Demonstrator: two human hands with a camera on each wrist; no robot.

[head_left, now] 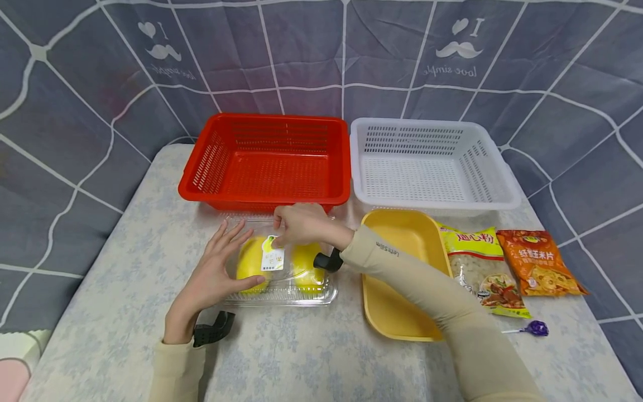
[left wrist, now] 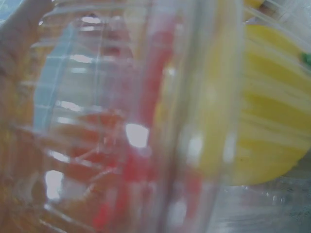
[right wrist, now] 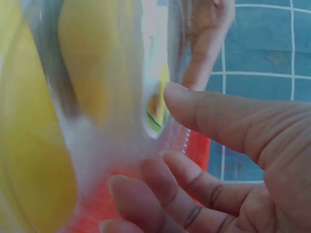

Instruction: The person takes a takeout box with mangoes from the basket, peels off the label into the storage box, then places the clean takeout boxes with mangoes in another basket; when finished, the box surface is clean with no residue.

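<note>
on the table (head_left: 100, 268), a red basket (head_left: 278, 167) and a white basket (head_left: 412, 176) stand side by side at the back, probably freeing the near side for handwork, with a yellow tray (head_left: 407, 230) in front of the white one. a clear box (head_left: 281, 302) lies before the red basket, between the hands. the left hand (head_left: 216, 273) is spread at its left side, perhaps steadying it. the right hand (head_left: 306, 223) bends over its far side; whether it pinches the plastic cannot be told. two yellow fruits (head_left: 306, 257) sit inside, beneath a white label (head_left: 273, 261).

Grey-blue, white-gridded fabric backdrop (head_left: 308, 50), mirrored white lettering (head_left: 449, 71), white moustache prints (head_left: 459, 51), pale floral-patterned tabletop (head_left: 110, 279)
</note>
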